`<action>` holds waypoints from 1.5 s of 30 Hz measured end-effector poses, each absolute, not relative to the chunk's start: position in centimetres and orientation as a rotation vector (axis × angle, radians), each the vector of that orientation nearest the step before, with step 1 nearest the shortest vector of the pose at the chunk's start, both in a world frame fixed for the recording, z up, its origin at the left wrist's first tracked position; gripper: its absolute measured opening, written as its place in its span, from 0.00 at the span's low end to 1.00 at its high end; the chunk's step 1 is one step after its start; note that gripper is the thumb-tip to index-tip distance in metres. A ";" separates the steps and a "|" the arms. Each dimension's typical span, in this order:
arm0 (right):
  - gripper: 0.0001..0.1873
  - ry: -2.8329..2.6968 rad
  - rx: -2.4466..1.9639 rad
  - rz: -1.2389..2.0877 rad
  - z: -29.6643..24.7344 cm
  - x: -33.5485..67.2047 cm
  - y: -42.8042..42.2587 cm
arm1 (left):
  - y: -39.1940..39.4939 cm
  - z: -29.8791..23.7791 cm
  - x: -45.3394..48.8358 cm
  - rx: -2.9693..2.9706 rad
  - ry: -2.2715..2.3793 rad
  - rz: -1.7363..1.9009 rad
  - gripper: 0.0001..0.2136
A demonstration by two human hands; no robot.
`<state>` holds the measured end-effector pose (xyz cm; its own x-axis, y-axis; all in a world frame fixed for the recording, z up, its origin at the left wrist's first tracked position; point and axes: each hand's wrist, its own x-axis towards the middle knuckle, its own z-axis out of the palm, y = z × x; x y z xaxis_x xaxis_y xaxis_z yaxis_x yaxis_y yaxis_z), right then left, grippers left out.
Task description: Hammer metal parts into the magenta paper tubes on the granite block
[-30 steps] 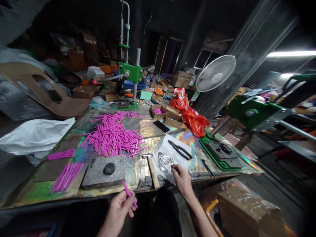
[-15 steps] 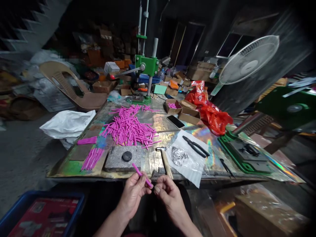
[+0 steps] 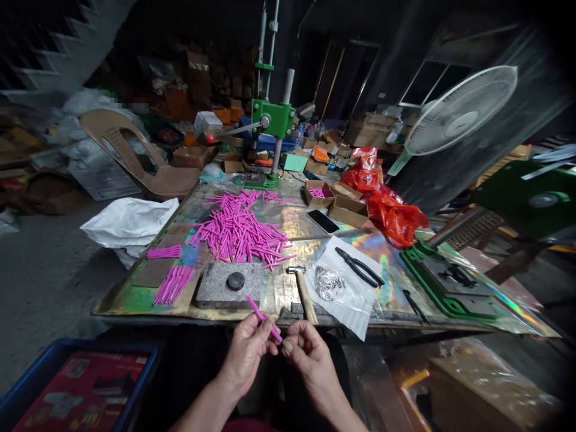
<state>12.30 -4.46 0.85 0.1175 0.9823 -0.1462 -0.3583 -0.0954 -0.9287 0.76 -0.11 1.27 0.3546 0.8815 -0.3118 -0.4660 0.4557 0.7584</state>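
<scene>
Near the rough grey block [image 3: 210, 287], left fingers [image 3: 259, 333] pinch a slim pink rod [image 3: 254, 305]; right fingers [image 3: 297, 356] curl at its end, hold unclear.

Dim room; back wall [image 3: 382, 30] near black, clutter [image 3: 198, 84] murky. Bench [image 3: 276, 294] brighter, light's origin hard to tell. Pale glare mid-bench, rainbow sheen toward right edge. Small glints on plastic wrap [image 3: 504, 375]. Deep shadow under bench. Left hand [image 3: 247, 354] and right hand [image 3: 310, 360] fairly clear. Wide-angle stretch: fan [image 3: 463, 114] drawn oblong, right press [image 3: 531, 201] soft. Upper right corner blacked out. Blocky pixel patch upper left.
</scene>
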 end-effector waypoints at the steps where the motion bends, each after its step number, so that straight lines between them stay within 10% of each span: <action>1: 0.16 -0.766 -1.086 1.344 0.7 12.3 -4.5 | -0.1 1.3 0.8 0.619 0.790 0.947 0.12; 45: 0.19 -0.719 -1.226 1.383 -1.2 12.0 -3.7 | 4.6 1.3 -3.7 0.914 1.095 1.366 0.10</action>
